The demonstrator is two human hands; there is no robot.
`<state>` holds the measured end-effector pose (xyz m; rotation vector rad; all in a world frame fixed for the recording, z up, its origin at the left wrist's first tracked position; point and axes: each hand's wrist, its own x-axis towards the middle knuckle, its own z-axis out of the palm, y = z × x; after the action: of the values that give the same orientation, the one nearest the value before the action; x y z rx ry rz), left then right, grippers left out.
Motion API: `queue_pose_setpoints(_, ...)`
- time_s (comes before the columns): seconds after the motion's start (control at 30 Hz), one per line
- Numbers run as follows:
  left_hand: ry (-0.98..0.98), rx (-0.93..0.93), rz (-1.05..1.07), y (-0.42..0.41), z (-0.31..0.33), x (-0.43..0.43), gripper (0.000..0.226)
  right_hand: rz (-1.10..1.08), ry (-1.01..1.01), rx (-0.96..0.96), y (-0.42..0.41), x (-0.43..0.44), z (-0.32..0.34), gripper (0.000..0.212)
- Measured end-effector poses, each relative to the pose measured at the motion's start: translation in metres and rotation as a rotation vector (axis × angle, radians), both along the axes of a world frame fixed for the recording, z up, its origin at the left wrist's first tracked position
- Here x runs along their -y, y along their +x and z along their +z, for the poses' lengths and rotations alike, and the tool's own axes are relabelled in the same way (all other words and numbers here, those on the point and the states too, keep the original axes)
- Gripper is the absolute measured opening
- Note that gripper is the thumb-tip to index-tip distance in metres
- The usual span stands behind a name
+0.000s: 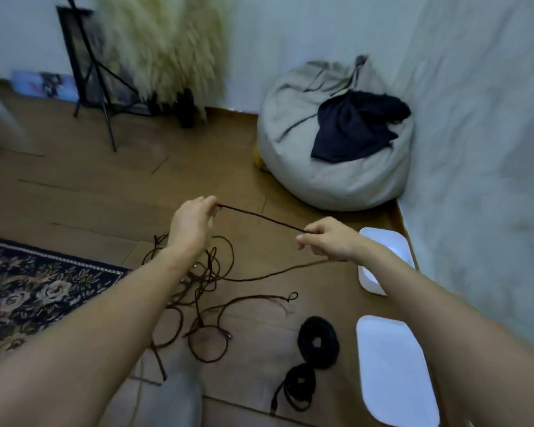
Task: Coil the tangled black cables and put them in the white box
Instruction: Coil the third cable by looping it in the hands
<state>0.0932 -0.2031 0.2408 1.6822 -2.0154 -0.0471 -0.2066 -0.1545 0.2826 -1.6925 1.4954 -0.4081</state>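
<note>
Holds one taut stretch (259, 217) of the tangled black cables (208, 266) in the air between both hands. Pinches its far end with thumb and fingertips of the left hand (191, 223), and its near end between the curled fingers and thumb of the right hand (327, 241). Trails slack from the right hand down to the loose heap on the wooden floor (74, 195), below the left forearm.

Just right of the heap, apart from it: a larger wound coil (304, 337) and a smaller coil (292, 380). Further right, by the wall: the open white box (370, 282), partly hidden behind the right forearm, and nearer, a flat white lid (395, 374).

At the left edge, a patterned rug (37, 288). Beyond, a grey beanbag (336, 180) with a dark garment (355, 127) on top, a black tripod (105, 97) and pale pampas grass (164, 41).
</note>
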Motion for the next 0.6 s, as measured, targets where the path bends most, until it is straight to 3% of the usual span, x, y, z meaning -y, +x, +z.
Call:
queue_pose_setpoints(0.07, 0.028, -0.007, -0.013, 0.001, 0.039, -0.007, 0.016, -0.001, -0.111, -0.034, -0.011, -0.008, 0.039, 0.03)
queue_pose_setpoints(0.2, 0.198, -0.082, -0.246, -0.036, 0.104, -0.041, 0.018, -0.041, -0.368, -0.039, -0.013, -0.026, 0.099, 0.027)
queue_pose_setpoints(0.33, 0.143, -0.176, -0.389, -0.073, 0.138, -0.075, 0.015, -0.08, -0.53, -0.025, -0.018, -0.046, 0.137, 0.024)
queue_pose_setpoints(0.4, 0.063, -0.197, -0.364, -0.073, 0.141, -0.079, 0.016, -0.068, -0.557, -0.077, -0.031, -0.056, 0.149, 0.025)
queue_pose_setpoints(0.5, -0.029, -0.029, -0.203, -0.064, 0.139, -0.072, 0.019, -0.077, -0.558, -0.166, -0.057, -0.07, 0.151, 0.027)
queue_pose_setpoints(0.6, 0.076, -0.01, -0.199, -0.075, 0.136, -0.067, 0.019, -0.078, -0.547, -0.281, -0.064, -0.077, 0.138, 0.026)
